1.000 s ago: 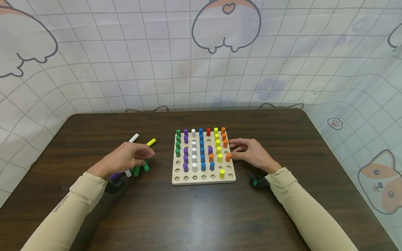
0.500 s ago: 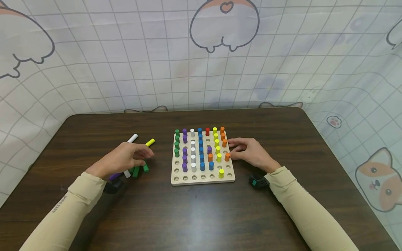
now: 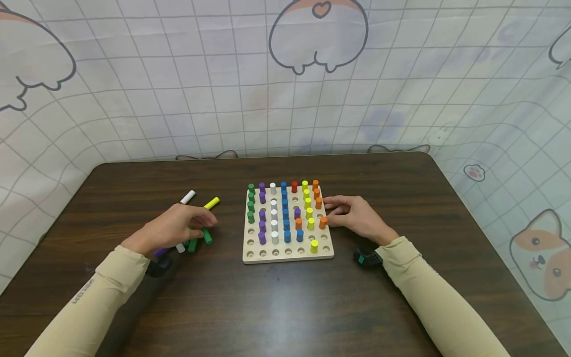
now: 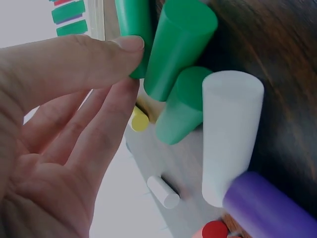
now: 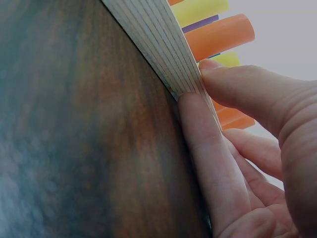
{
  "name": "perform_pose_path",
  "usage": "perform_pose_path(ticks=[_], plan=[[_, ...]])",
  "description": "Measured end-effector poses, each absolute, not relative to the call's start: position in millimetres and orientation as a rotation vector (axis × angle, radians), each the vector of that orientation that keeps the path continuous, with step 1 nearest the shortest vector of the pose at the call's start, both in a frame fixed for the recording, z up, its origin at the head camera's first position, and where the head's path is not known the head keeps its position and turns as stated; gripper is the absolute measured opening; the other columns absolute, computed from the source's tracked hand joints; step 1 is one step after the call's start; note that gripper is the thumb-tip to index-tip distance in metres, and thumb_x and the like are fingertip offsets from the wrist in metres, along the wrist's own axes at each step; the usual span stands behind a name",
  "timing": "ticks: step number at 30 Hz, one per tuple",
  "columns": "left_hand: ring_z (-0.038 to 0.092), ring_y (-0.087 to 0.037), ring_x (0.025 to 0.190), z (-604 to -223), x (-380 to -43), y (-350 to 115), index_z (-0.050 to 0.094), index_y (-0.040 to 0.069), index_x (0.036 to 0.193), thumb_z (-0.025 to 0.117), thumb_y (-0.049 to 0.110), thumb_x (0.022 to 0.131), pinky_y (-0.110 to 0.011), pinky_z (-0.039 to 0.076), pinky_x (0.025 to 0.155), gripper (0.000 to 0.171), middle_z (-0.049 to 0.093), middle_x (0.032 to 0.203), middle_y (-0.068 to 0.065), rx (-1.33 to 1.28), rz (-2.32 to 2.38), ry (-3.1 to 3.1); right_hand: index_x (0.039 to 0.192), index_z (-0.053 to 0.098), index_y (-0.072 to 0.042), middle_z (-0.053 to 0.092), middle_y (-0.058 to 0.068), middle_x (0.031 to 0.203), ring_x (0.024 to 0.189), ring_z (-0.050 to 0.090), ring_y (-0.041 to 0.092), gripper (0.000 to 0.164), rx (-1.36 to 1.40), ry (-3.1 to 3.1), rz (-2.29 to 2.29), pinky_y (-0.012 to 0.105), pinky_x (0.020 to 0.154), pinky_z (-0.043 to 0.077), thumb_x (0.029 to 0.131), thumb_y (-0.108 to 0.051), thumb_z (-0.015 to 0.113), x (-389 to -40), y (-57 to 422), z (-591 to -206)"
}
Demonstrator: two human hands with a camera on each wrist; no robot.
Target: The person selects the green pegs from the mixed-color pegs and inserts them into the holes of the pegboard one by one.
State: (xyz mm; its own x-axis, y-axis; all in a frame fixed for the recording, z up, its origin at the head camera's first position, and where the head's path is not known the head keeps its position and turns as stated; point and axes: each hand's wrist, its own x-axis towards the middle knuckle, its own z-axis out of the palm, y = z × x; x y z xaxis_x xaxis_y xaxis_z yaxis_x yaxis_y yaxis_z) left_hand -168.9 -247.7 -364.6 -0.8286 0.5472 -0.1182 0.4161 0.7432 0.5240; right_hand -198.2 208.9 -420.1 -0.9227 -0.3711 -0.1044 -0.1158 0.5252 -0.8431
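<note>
My left hand (image 3: 171, 228) is over loose pegs at the left, its thumb and a finger pinching a green peg (image 4: 133, 22) in the left wrist view. Close by lie more green pegs (image 4: 181, 49), a white peg (image 4: 232, 134) and a purple peg (image 4: 275, 210). A wooden pegboard (image 3: 267, 258) with rows of coloured pegs stands mid-table. My right hand (image 3: 359, 218) holds its right edge. In the right wrist view, the thumb (image 5: 242, 89) lies at the upper edge beside an orange peg (image 5: 220, 37), and a finger (image 5: 205, 153) presses the side.
Beyond the left hand lie a white peg (image 3: 188, 197) and a yellow peg (image 3: 211, 203). A red peg end (image 4: 215, 229) shows low in the left wrist view. The dark wooden table (image 3: 285, 307) meets a patterned cloth (image 3: 200, 99) behind.
My left hand has shifted very slightly left, and the green peg at its thumb has turned a little. The right hand and pegboard have kept their places.
</note>
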Motion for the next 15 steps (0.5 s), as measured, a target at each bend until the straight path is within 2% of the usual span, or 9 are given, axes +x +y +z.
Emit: perform_pose_path(ticks=[15], plan=[[0.075, -0.021, 0.104, -367, -174, -228, 0.075, 0.010, 0.115, 0.081, 0.002, 0.086, -0.043, 0.062, 0.090, 0.030, 0.079, 0.109, -0.003, 0.898, 0.618, 2.716, 0.147, 0.057, -0.013, 0.066, 0.013, 0.139, 0.112, 0.071, 0.024, 0.059, -0.393, 2.485, -1.356, 0.038, 0.095, 0.061, 0.094, -0.027, 0.077, -198, 209, -419]])
